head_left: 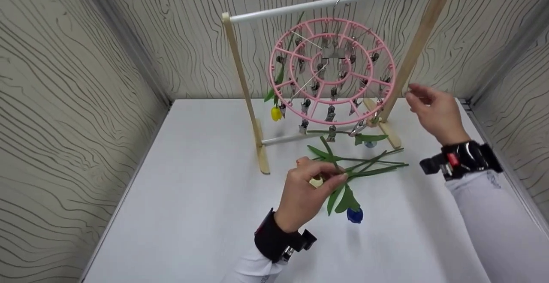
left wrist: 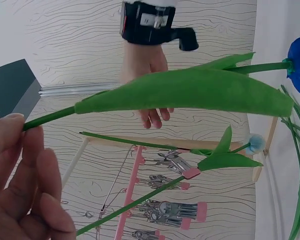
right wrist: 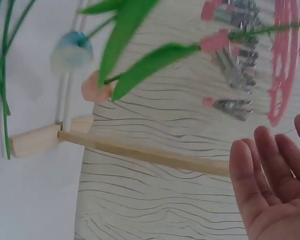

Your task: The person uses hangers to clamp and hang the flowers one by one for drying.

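Note:
My left hand (head_left: 306, 193) pinches the green stem of a blue artificial tulip (head_left: 354, 215) between thumb and fingertips. Its bloom points toward me, and its leaf (left wrist: 185, 92) stretches across the left wrist view. Relaxed and holding nothing, my right hand (head_left: 439, 113) is raised beside the right post. Between the posts hangs a pink round clip hanger (head_left: 394, 66) with several metal clips. A yellow tulip (head_left: 276, 113) hangs bloom-down at its left side. At the right side, a light blue tulip (right wrist: 72, 52) and a peach tulip (right wrist: 97, 87) hang among the leaves.
A wooden stand (head_left: 414, 47) with a white top bar (head_left: 291, 7) carries the hanger. Several green stems (head_left: 373, 170) lie crossed on the white table (head_left: 193, 214). A cream bloom (head_left: 316, 182) shows partly behind my left hand. Wood-patterned panels (head_left: 51, 103) enclose the table.

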Tool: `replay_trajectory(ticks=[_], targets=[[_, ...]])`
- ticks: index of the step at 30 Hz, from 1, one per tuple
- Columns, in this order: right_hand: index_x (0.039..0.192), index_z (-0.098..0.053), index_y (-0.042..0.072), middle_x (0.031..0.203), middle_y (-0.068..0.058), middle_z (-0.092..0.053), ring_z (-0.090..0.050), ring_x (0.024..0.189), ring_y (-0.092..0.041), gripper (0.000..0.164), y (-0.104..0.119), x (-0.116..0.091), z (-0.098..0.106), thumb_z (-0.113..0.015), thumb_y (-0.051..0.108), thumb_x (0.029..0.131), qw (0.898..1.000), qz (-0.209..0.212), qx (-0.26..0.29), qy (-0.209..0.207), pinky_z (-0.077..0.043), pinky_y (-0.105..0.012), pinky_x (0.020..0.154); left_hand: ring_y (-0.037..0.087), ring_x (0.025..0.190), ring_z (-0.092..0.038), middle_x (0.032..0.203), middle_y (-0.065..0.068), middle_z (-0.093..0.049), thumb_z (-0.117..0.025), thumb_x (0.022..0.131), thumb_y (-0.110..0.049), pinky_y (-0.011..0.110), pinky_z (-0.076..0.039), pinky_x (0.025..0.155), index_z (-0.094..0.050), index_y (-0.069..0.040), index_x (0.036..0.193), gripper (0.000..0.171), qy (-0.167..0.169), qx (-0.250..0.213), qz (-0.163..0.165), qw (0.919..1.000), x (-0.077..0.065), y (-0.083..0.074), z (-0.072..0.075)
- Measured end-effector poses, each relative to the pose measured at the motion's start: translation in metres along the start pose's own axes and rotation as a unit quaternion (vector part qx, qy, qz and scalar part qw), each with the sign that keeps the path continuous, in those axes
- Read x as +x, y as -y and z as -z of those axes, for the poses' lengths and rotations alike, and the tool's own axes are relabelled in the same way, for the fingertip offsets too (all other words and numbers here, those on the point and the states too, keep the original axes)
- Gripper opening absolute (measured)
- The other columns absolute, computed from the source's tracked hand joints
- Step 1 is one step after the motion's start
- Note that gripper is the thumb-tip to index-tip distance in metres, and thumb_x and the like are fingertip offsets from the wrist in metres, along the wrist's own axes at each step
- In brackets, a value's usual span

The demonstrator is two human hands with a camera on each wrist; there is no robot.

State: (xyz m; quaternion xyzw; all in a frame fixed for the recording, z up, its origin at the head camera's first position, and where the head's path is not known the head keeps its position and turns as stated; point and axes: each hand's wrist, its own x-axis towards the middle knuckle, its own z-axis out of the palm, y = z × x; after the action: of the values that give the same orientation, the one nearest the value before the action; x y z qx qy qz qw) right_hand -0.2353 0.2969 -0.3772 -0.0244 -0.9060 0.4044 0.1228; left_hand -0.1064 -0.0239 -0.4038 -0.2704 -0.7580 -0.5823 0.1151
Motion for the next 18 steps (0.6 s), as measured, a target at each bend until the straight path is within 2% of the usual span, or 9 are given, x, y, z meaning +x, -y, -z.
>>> replay_trajectory(ticks=[2,3,5,6,10,13,16,18], targets=[[0.161,-0.040,0.006,0.154,-0.026,-0.055,-0.067,0.123,-0.015,0.064,0.003,0.020,0.000,-0.053,0.042,0.110,0.999,-0.018,0.015,0.022,-0.054,-0.026,0.102,0.008,0.082,-0.066,0.091,0.009,-0.079,-0.079,0.095,-0.014,0.023,-0.051,0.087,-0.079,-0.005,0.102,0.012,0.006,-0.004,-0.002,1.0000,0.000,0.000,0.000],[0.164,-0.035,0.008,0.159,-0.025,-0.051,-0.062,0.135,-0.026,0.068,0.005,0.029,-0.001,-0.054,0.044,0.109,0.999,-0.024,0.022,0.033,-0.052,-0.036,0.110,0.008,0.083,-0.066,0.092,0.010,-0.079,-0.078,0.095,-0.014,0.022,-0.053,0.086,-0.079,-0.004,0.102,0.012,0.009,-0.006,-0.002,0.9999,0.000,-0.001,0.000],[0.166,-0.028,0.008,0.165,-0.025,-0.042,-0.042,0.152,-0.045,0.073,0.007,0.043,-0.004,-0.056,0.044,0.109,0.997,-0.024,0.042,0.055,-0.042,-0.057,0.120,0.008,0.083,-0.066,0.093,0.010,-0.078,-0.078,0.096,-0.015,0.021,-0.056,0.081,-0.079,-0.004,0.103,0.013,0.015,-0.010,-0.003,0.9998,0.001,-0.001,0.001],[0.167,-0.026,0.008,0.168,-0.025,-0.038,-0.038,0.154,-0.047,0.075,0.008,0.049,-0.006,-0.057,0.043,0.108,0.996,-0.024,0.053,0.067,-0.037,-0.062,0.122,0.008,0.083,-0.066,0.093,0.011,-0.078,-0.078,0.096,-0.016,0.020,-0.056,0.079,-0.079,-0.004,0.103,0.013,0.018,-0.011,-0.003,0.9998,0.000,-0.002,0.001],[0.167,-0.025,0.007,0.170,-0.025,-0.033,-0.035,0.156,-0.048,0.073,0.007,0.064,-0.015,-0.060,0.034,0.108,0.992,-0.024,0.076,0.102,-0.034,-0.062,0.125,0.005,0.084,-0.064,0.094,0.010,-0.079,-0.077,0.097,-0.018,0.018,-0.053,0.081,-0.079,-0.005,0.103,0.014,0.026,-0.008,0.002,0.9996,0.000,-0.002,0.003],[0.166,-0.028,0.007,0.167,-0.026,-0.038,-0.042,0.153,-0.042,0.068,0.006,0.068,-0.021,-0.059,0.028,0.109,0.989,-0.035,0.086,0.115,-0.036,-0.057,0.126,0.005,0.084,-0.064,0.093,0.009,-0.079,-0.077,0.097,-0.018,0.019,-0.051,0.083,-0.079,-0.005,0.102,0.014,0.028,-0.004,0.004,0.9996,-0.001,-0.002,0.006],[0.163,-0.036,0.008,0.160,-0.021,-0.048,-0.054,0.140,-0.028,0.061,0.007,0.069,-0.025,-0.059,0.026,0.109,0.988,-0.044,0.091,0.117,-0.043,-0.049,0.122,0.004,0.084,-0.064,0.093,0.009,-0.079,-0.078,0.097,-0.018,0.020,-0.048,0.086,-0.079,-0.006,0.103,0.014,0.030,-0.002,0.007,0.9995,-0.001,-0.001,0.009],[0.159,-0.044,0.008,0.150,-0.012,-0.057,-0.059,0.127,-0.014,0.055,0.007,0.069,-0.028,-0.059,0.027,0.109,0.989,-0.045,0.089,0.114,-0.050,-0.038,0.115,0.004,0.083,-0.063,0.093,0.009,-0.079,-0.078,0.096,-0.018,0.021,-0.047,0.087,-0.079,-0.006,0.102,0.014,0.030,-0.001,0.006,0.9995,-0.001,0.000,0.011]])
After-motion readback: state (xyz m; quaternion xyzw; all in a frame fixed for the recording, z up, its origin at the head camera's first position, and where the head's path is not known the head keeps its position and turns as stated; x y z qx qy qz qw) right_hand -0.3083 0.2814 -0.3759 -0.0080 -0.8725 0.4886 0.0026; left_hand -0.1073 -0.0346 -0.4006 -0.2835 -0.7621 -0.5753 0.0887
